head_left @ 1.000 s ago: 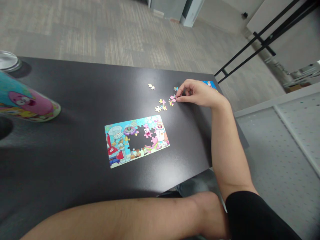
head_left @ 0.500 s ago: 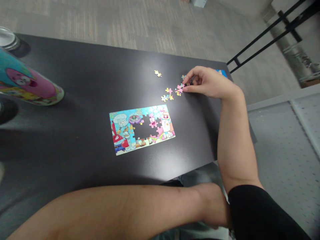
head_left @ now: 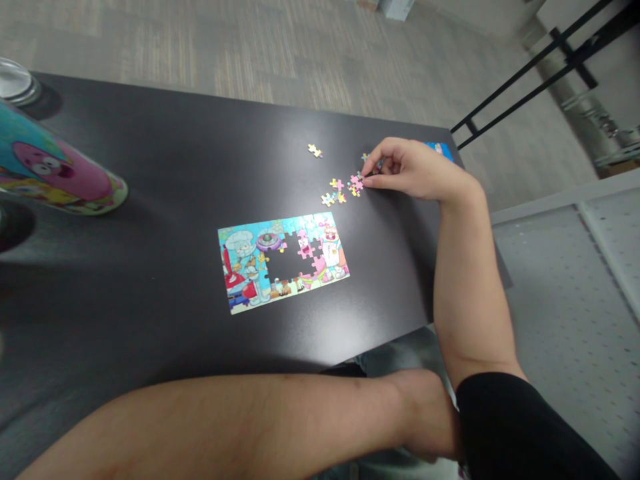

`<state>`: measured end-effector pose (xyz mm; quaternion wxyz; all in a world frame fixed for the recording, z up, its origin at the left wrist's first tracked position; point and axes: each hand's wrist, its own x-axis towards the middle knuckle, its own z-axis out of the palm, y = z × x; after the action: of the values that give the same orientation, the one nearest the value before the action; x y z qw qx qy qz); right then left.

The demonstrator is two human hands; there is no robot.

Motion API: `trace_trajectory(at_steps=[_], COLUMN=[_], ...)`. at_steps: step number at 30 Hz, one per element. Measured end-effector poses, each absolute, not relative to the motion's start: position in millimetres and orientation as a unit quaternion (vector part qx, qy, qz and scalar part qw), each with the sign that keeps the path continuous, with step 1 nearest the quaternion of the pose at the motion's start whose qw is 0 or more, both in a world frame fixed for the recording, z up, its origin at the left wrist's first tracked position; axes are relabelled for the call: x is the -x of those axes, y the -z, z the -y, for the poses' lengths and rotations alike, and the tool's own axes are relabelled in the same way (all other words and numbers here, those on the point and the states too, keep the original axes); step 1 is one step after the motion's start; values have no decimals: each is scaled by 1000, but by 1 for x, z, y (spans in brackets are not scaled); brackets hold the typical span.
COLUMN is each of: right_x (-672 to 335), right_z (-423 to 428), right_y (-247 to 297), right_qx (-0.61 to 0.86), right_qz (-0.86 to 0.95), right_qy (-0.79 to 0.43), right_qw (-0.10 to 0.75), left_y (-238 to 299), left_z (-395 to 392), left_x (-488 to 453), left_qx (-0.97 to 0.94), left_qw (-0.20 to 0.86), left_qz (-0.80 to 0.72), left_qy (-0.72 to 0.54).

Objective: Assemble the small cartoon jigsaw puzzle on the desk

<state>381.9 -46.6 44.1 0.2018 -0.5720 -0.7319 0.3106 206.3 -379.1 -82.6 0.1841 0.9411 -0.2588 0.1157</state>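
Observation:
My right hand (head_left: 400,167) is over a small pile of loose pieces, with thumb and forefinger pinched on the edge of a pink puzzle piece (head_left: 356,183). Other loose puzzle pieces (head_left: 336,191) lie just left of it, and some are partly hidden under my fingers. Nearer to me is a partly assembled cartoon jigsaw puzzle (head_left: 240,257) with an irregular gap in its middle, where the dark table shows through. My left hand (head_left: 425,410) rests low by my right elbow, its forearm crossing the bottom of the view; its fingers are hidden.
A single puzzle piece (head_left: 315,151) lies apart toward the far edge of the dark table (head_left: 165,167). On the left are a cartoon-printed tin (head_left: 60,163) and a round metal lid (head_left: 15,81). A blue printed item (head_left: 440,151) sits behind my right wrist, near the table corner.
The whole view has shifted slightly. My right hand stays at the loose pieces with its fingertips on the pink piece. The assembled part looks the same.

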Motion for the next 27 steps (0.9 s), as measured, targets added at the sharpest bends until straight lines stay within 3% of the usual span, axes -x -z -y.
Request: trace_trajectory(at_steps=[11, 23, 27], right_x=[-375, -380, -366], right_z=[48, 47, 53], right_y=[-50, -43, -54], right_qx=[576, 599, 583], right_qz=[745, 717, 696], right_qy=[-287, -299, -343], right_qw=[174, 197, 243], left_y=[86, 87, 86], left_z=[381, 381, 381], left_x=[-210, -209, -211], left_qx=[-936, -936, -933], left_qw=[202, 201, 208], left_qz=[265, 267, 273], left_qy=[-112, -113, -103])
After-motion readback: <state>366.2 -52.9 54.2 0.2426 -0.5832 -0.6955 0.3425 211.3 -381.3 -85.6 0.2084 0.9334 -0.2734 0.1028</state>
